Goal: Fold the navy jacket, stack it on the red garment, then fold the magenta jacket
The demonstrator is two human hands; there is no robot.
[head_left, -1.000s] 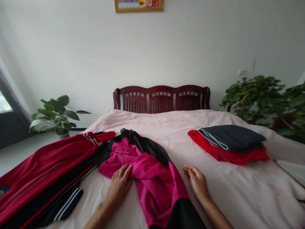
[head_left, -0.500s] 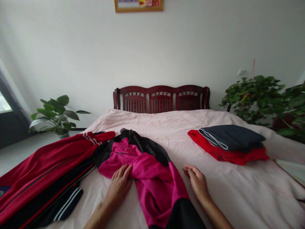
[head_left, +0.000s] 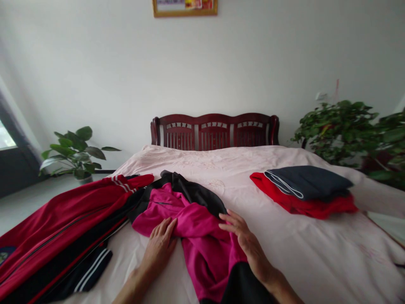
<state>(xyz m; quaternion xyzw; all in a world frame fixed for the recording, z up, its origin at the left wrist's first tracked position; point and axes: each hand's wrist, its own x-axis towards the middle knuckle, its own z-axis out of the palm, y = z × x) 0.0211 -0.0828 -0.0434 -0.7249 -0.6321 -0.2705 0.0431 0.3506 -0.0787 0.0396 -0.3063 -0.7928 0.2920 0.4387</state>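
Observation:
A magenta and black jacket (head_left: 202, 249) lies crumpled in the middle of the pale pink bedsheet (head_left: 268, 253). My left hand (head_left: 160, 247) rests flat on its near left edge, partly on the sheet, with nothing gripped. My right hand (head_left: 247, 242) lies spread on the jacket's right side, fingers reaching towards the black shoulder panel and holding nothing. To the left of the jacket lies a red and black track jacket (head_left: 57, 215) with white stripes, its sleeve overlapping the bed.
A folded navy garment (head_left: 306, 182) sits on a folded red garment (head_left: 303, 210) at the right of the bed. A dark red wooden headboard (head_left: 215, 133) stands beyond, with potted plants (head_left: 74, 152) (head_left: 338, 133) on both sides.
My right hand has moved left and forward, from the bare sheet onto the magenta jacket. My left hand has stayed in nearly the same place.

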